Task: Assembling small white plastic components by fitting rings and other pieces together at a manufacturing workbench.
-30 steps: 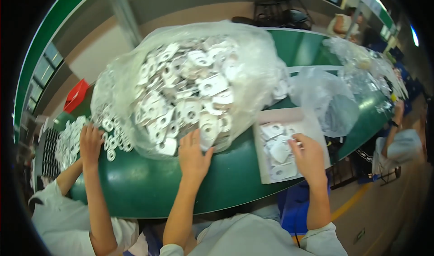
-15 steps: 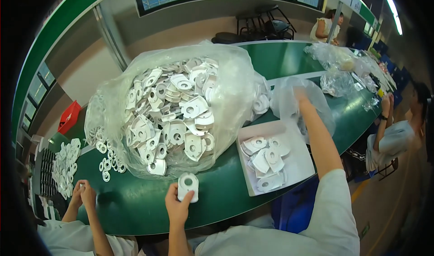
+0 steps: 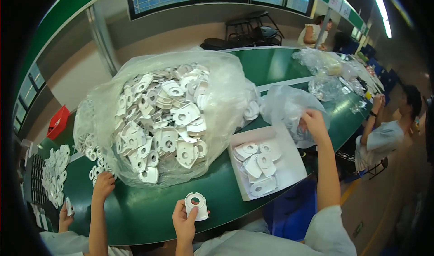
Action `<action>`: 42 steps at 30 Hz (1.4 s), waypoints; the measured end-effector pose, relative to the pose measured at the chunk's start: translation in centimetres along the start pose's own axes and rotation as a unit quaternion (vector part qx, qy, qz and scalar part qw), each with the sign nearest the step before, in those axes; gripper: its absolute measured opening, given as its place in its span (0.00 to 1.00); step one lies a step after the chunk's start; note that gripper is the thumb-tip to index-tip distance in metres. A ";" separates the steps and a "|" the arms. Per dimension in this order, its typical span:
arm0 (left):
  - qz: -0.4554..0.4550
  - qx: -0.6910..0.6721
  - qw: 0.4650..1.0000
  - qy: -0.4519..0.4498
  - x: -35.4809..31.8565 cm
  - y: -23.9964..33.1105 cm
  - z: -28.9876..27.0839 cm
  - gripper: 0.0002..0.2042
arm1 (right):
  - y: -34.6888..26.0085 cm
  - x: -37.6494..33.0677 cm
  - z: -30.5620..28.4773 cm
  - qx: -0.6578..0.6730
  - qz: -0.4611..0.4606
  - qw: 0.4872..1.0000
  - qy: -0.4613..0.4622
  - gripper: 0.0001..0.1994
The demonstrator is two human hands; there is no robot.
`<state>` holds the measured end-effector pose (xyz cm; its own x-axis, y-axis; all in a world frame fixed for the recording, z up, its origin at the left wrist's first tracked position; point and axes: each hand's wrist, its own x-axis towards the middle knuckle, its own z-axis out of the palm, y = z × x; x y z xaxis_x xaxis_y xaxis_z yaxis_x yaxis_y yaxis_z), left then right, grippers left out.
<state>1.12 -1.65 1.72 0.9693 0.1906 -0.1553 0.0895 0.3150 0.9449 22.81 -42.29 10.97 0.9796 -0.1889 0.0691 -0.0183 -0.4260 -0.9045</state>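
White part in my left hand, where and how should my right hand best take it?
Probably pinch the white part by its upper rounded rim, bringing your right hand in from the upper right. Your left hand holds the lower portion, its thumb across the front and fingertips showing at the lower right edge, so that rim looks freest.

Bright tube light (image 3: 382,9) upper right, bent edges, dark corners
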 end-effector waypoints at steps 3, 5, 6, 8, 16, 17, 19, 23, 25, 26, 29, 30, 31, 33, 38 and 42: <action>-0.023 -0.029 0.998 -0.052 0.1 -0.2 1.5 0.14 | -2.3 -7.1 0.2 0.145 0.056 0.988 0.002 0.09; -0.016 -0.041 0.996 -0.072 -0.8 0.4 1.9 0.16 | -3.8 -10.4 1.8 0.177 0.049 0.983 -0.023 0.10; -0.021 -0.058 0.994 -0.086 -0.6 0.2 2.1 0.18 | -4.4 -11.7 2.7 0.207 0.040 0.977 -0.041 0.10; -0.039 -0.088 0.989 -0.113 -0.7 1.0 3.0 0.21 | -6.1 -14.5 4.7 0.209 0.051 0.971 -0.102 0.08; 0.006 -0.080 0.990 -0.115 -1.7 1.7 3.6 0.19 | -7.9 -20.0 16.8 0.037 -0.101 0.972 -0.211 0.03; 0.008 -0.077 0.991 -0.105 -1.8 1.5 3.1 0.19 | -8.1 -20.2 17.4 0.042 -0.103 0.969 -0.220 0.03; -0.022 -0.083 0.994 -0.067 -2.0 0.8 2.1 0.17 | -8.5 -20.7 18.3 0.028 -0.149 0.962 -0.225 0.01; 0.009 -0.117 0.993 -0.026 -2.4 1.1 1.6 0.13 | -8.1 -21.8 20.4 0.062 -0.104 0.970 -0.209 0.11; 0.013 -0.110 0.994 0.005 -2.7 1.3 1.4 0.12 | -7.1 -22.3 21.5 0.097 -0.071 0.963 -0.239 0.17; 0.043 -0.089 0.995 0.014 -2.9 1.2 1.3 0.11 | -6.7 -22.8 22.1 0.207 -0.017 0.941 -0.268 0.17; 0.070 -0.069 0.995 0.035 -2.5 -0.3 0.4 0.11 | -4.0 -23.6 24.1 0.283 -0.004 0.882 -0.378 0.18; 0.085 -0.059 0.993 0.053 -2.3 -0.8 0.5 0.11 | -3.3 -24.3 24.6 0.298 0.040 0.881 -0.366 0.16; 0.099 -0.050 0.991 0.070 -2.2 -1.2 0.4 0.11 | -2.9 -25.0 25.3 0.311 0.084 0.878 -0.354 0.16; 0.058 -0.020 0.995 0.084 -2.5 -0.7 0.1 0.10 | -3.1 -25.5 26.6 0.384 0.071 0.855 -0.341 0.16; 0.284 0.376 0.863 0.184 -0.6 2.8 -4.6 0.02 | -3.0 -25.2 26.7 0.437 0.110 0.824 -0.345 0.18; 0.257 0.480 0.738 0.398 5.5 6.3 -15.9 0.06 | -2.3 -24.4 26.8 0.446 0.102 0.818 -0.348 0.19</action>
<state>3.41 16.14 2.24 0.5240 0.6622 0.5357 0.2488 -0.7205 0.6473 4.34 -12.99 0.05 0.8565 0.5069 -0.0974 -0.3466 0.4249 -0.8363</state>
